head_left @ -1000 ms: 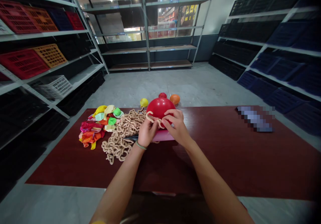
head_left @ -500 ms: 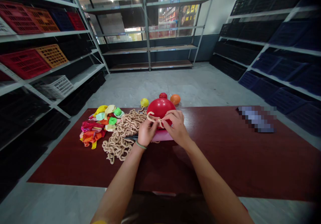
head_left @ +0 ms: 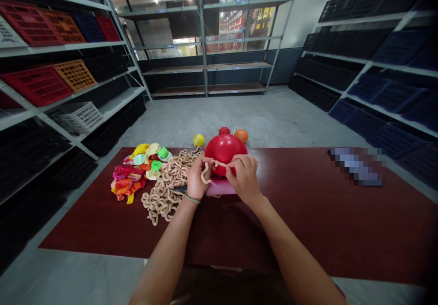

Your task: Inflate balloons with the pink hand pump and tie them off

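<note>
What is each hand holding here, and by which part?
The left hand and right hand pinch one tan cord with their fingertips, at separate stretches, across the front of a red balloon.

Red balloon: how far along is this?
Done: the red balloon is inflated, as are the yellow balloon and orange balloon behind it. In hand: the left hand and right hand work a tan cord against the red balloon. Remaining: a heap of uninflated balloons and a tan cord pile.
</note>
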`<state>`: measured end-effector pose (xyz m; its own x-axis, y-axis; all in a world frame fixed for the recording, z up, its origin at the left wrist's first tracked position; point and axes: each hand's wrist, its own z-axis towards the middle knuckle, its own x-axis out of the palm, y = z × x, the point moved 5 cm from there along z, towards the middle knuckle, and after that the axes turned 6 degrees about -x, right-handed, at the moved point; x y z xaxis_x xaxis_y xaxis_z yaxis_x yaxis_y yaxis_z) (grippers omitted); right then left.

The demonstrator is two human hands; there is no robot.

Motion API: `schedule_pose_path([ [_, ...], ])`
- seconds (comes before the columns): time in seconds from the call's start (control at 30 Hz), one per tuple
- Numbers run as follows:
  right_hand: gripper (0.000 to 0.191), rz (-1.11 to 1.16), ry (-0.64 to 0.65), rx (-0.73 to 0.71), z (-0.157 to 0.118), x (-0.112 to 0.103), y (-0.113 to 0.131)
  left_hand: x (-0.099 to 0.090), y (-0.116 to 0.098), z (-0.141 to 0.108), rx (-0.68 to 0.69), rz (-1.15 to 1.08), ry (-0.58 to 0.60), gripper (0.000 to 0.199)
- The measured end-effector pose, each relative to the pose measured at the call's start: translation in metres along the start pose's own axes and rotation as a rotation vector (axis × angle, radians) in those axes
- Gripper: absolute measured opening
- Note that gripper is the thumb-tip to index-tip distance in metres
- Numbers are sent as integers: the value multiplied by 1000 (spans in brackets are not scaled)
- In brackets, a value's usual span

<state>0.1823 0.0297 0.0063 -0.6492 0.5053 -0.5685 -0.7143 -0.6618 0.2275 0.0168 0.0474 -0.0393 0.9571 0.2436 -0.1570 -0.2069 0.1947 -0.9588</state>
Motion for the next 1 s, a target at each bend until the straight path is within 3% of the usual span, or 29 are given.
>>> schedule_pose_path([
  [0.2,7,-46,-12,-25,-1,0,-1,-1,1,1,-23,12,-22,23],
  [0.4,8,-5,-37,-9,-4,2,-10,6,-4,1,11,-38,42,25],
  [0.6,25,14,-82,2,-7,3,-22,10,-11,3,68,-43,75,24],
  [0.73,26,28,-117,38,-7,2,-29,23,-25,20,136,19,143,22],
  [0.9,24,38,-142,49,-6,1,-32,46,-36,54,115,17,345,56],
  [1.0,23,58,-145,52,-6,1,-34,42,-30,64,75,55,292,55],
])
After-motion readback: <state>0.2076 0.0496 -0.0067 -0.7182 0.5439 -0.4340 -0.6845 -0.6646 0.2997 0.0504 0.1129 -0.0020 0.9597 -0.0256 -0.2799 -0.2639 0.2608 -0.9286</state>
